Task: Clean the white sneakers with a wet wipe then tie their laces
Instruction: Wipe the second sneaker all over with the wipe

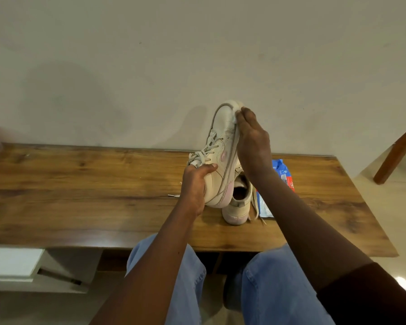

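My left hand (pixel 195 186) grips a white sneaker (pixel 223 146) at its heel and collar and holds it up on end above the wooden table (pixel 80 184), toe pointing away. My right hand (pixel 251 139) presses a white wet wipe (pixel 235 118) against the sole edge near the toe; the fingers cover most of the wipe. The sneaker's laces hang loose at the tongue. The second white sneaker (pixel 238 205) lies on the table just below, heel toward me, with its laces trailing to the right.
A blue pack of wet wipes (pixel 283 174) lies on the table right of the shoes, partly behind my right forearm. A wall rises behind the table. A wooden leg (pixel 396 153) slants at the far right. My knees sit under the front edge.
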